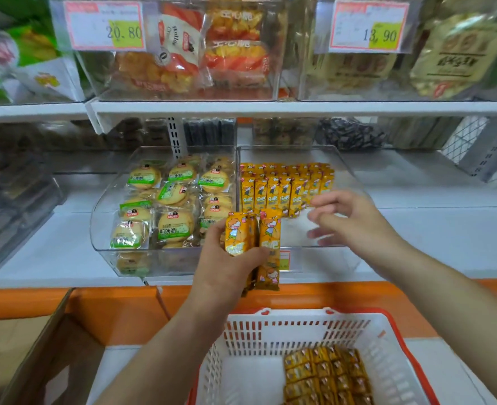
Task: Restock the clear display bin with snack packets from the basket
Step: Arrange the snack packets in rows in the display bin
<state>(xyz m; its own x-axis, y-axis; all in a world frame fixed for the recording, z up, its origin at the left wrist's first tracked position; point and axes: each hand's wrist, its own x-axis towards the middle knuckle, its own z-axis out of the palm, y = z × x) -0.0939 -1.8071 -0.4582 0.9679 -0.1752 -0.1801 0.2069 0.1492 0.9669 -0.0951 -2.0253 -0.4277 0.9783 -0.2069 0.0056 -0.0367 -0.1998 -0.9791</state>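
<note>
Before shelves (300,109), left hand (227,267) grips snack packets (269,236).

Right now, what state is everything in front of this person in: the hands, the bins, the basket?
Left hand: gripping a few yellow packets, held upright.
Right hand: open, holding nothing, above the clear display bin; blurred.
Clear display bin: partly stocked, packet rows at the back, front bare.
Neighbouring bin: filled with biscuit packs.
Basket: part full, stacked packets on its right side.
</note>
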